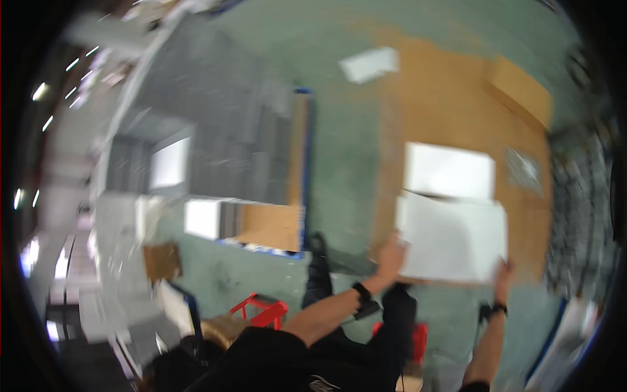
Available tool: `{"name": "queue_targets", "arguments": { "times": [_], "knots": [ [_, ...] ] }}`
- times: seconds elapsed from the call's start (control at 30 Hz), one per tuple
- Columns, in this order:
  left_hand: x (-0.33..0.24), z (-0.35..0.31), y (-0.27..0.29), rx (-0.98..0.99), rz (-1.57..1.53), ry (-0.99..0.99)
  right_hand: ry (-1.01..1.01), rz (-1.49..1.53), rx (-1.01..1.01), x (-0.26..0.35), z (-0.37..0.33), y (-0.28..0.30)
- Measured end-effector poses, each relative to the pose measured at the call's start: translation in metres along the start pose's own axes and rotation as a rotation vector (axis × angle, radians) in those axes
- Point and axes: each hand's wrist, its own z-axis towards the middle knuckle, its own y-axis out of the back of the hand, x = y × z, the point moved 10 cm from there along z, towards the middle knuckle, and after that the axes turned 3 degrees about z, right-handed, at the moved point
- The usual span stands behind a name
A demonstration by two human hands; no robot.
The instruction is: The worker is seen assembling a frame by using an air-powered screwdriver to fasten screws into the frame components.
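A white flat panel point(450, 238), perhaps a sheet or a shallow box, lies between my hands over a brown cardboard surface point(444, 85). My left hand point(392, 257) grips its left edge near the lower corner. At the opposite edge, my right hand point(503, 274) has its fingers closed on the lower right corner. Just beyond lies a second white panel point(449, 171), its near edge meeting or overlapped by the first. Motion blur smears the fingers and the panel's details.
A clear plastic packet point(524, 171) and a cardboard flap point(519, 91) are on the right. A white sheet point(369, 64) lies on the green floor. Large stacks of grey pieces point(215, 104) fill the left, by a blue-edged pallet point(302, 228). Red stool parts point(264, 310) stand near my legs.
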Motion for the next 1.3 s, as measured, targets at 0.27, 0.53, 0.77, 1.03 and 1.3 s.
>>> {"name": "queue_targets", "arguments": {
  "times": [0.27,0.53,0.77,1.03,1.3],
  "knots": [
    [0.035,-0.037,0.26,0.025,-0.692,-0.041,-0.568,0.888,0.772,0.289,-0.072,-0.036],
    [0.202,-0.113,0.613,-0.619,-1.128,-0.136,-0.229,1.039,1.154,0.698,-0.18,-0.167],
    [0.354,-0.095,0.73,-1.091,-1.298,-0.046,-0.215,0.98,1.201,0.901,-0.269,-0.329],
    [0.422,-0.005,0.77,-1.148,-1.074,0.322,-0.207,0.981,1.233,1.038,-0.332,-0.429],
    [0.445,0.029,0.786,-1.236,-0.752,0.446,-0.114,0.705,1.213,1.076,-0.342,-0.471]
  ]
}}
